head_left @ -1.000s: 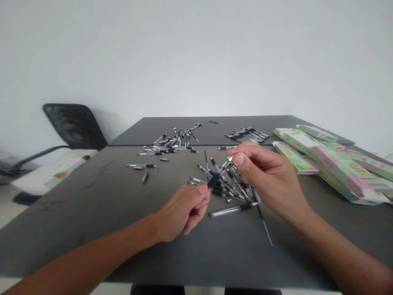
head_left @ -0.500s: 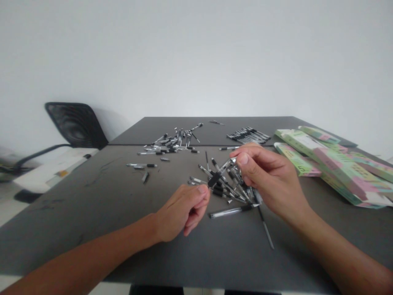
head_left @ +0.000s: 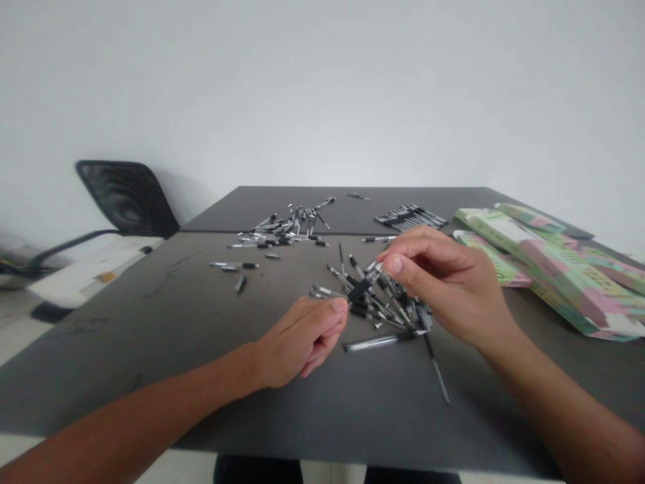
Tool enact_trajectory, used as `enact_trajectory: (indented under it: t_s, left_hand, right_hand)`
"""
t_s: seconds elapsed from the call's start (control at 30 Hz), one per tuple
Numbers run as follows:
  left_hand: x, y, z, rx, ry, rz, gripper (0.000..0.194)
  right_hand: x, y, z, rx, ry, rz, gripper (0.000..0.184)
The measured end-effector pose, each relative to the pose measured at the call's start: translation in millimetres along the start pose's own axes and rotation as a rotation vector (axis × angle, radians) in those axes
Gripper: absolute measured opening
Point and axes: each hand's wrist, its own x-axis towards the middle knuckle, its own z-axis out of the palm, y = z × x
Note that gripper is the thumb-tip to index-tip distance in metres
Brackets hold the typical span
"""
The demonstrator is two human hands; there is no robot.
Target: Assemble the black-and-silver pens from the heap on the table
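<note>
Left fingers (head_left: 336, 307) and right fingers (head_left: 394, 265) grip opposite ends of a pen (head_left: 359, 290), likely for steadiness. Loose pens (head_left: 396, 307) lie beneath, apparently for reach.

Plain pale wall (head_left: 322, 87), black mesh-backed chair (head_left: 128, 195), dark table (head_left: 166, 343)

Our left forearm (head_left: 171, 413) slants in from the near left, our left hand (head_left: 299, 343) curled, its thumb (head_left: 336, 308) laid over bent fingers (head_left: 322, 344). From the near right, our right forearm (head_left: 549, 403) leads to our right hand (head_left: 448, 289), slightly farther away, thumb (head_left: 396, 265) and index finger (head_left: 410, 236) pinching.
</note>
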Motion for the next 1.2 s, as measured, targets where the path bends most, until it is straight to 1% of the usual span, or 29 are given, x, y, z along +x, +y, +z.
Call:
enact_trajectory:
  t_s: [0.17,0.3,0.43,0.6,0.67,0.7,0.77,0.8,0.83,0.9,0.97,1.03,1.1,1.2]
  left_hand:
    - [0,3,-0.6,0.051,0.02,-0.009,0.063]
    - [1,13,3.5,0.147,0.053,0.058,0.061]
    - [1,18,9.1,0.231,0.065,0.109,0.058]
    - [1,11,14.7,0.201,0.015,0.137,0.052]
    - [1,9,16.9,0.177,0.005,0.157,0.051]
    - [1,8,18.0,0.158,0.011,0.165,0.051]
    - [2,8,19.9,0.111,0.029,0.166,0.051]
    - [2,9,20.7,0.088,0.037,0.16,0.052]
    - [2,9,21.4,0.074,0.043,0.156,0.052]
    - [2,10,22.2,0.076,0.044,0.16,0.051]
    - [2,10,22.6,0.112,0.04,0.18,0.05]
    - [1,9,23.1,0.147,0.027,0.197,0.05]
    - [1,9,24.0,0.156,0.01,0.194,0.05]
    - [1,8,25.5,0.136,0.025,0.175,0.051]
  right_hand:
    - [1,1,-2,-0.054,-0.032,-0.037,0.01]
    - [0,1,2,-0.056,-0.019,-0.023,0.01]
    - [-2,1,10,-0.025,0.038,0.024,0.015]
    - [-7,3,19,0.072,0.105,0.088,0.028]
    - [-10,4,21,0.145,0.082,0.121,0.026]
    - [-12,5,22,0.2,0.051,0.136,0.027]
    - [-15,6,24,0.331,-0.026,0.162,0.035]
    - [-17,5,25,0.391,-0.059,0.18,0.037]
    - [-18,5,27,0.438,-0.079,0.202,0.035]
    - [-20,5,30,0.491,-0.079,0.255,0.028]
    - [-20,5,34,0.521,-0.032,0.304,0.018]
    - [-21,5,36,0.551,0.032,0.313,0.008]
    - [-21,4,38,0.577,0.037,0.304,0.017]
    - [-22,1,38,0.635,-0.052,0.301,0.034]
